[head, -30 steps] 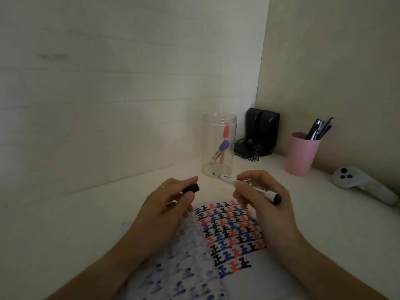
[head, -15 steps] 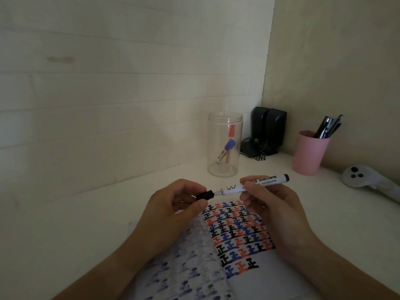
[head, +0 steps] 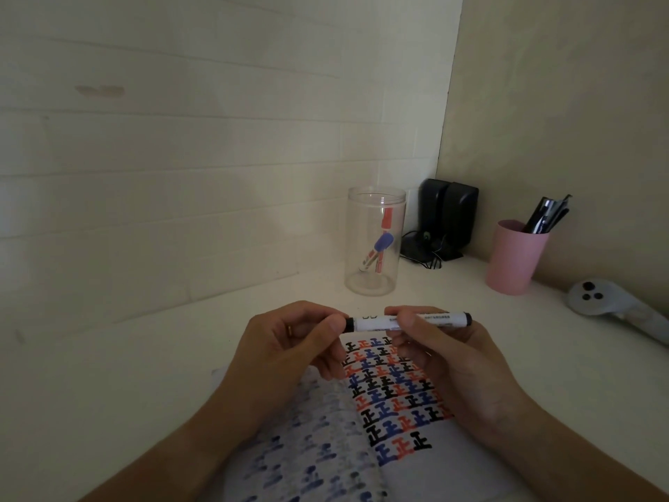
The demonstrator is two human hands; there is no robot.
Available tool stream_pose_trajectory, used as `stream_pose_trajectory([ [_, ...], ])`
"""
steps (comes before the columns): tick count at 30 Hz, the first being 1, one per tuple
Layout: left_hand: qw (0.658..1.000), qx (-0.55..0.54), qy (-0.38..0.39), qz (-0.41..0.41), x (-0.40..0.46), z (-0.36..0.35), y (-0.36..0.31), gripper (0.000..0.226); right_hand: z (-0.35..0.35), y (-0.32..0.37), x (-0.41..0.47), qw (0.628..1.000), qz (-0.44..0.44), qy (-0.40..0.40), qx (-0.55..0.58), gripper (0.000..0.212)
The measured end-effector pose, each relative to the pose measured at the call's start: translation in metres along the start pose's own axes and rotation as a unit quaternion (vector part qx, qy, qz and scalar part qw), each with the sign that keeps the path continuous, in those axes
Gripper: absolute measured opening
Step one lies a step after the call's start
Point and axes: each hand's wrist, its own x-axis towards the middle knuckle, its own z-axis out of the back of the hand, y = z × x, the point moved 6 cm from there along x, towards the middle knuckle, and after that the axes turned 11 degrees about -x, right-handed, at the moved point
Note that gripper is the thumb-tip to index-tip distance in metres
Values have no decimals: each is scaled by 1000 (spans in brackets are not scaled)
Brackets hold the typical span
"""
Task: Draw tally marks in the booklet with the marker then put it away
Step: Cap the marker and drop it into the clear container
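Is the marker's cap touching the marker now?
Touching. The head view shows the black cap, pinched by the left hand, seated against the marker with no gap.

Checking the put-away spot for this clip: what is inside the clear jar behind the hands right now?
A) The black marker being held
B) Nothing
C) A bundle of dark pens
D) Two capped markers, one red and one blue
D. The clear jar holds a red-capped marker and a blue-capped marker; the dark pens stand in the pink cup, and the black marker is in both hands.
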Motion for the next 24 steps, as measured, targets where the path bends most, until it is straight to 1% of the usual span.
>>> stream_pose_trajectory([
  [4,999,-40,-15,0,0,1,-2,24,-2,8,-5,999,12,3,-33,30],
  [6,999,-49,-11,0,0,-1,-5,23,-2,13,-7,999,15,-2,-46,28],
  [13,999,-38,-4,23,-6,-2,1,16,0,7,-12,994,-7,-21,-103,29],
  [16,999,-37,0,29,-8,-3,-1,16,0,11,-13,992,5,-30,-119,28],
  [20,998,-40,12,41,-9,-5,0,14,0,10,-14,991,19,-36,-125,23],
  [24,998,-41,17,44,-10,-5,0,14,1,5,-13,993,17,-31,-108,27],
])
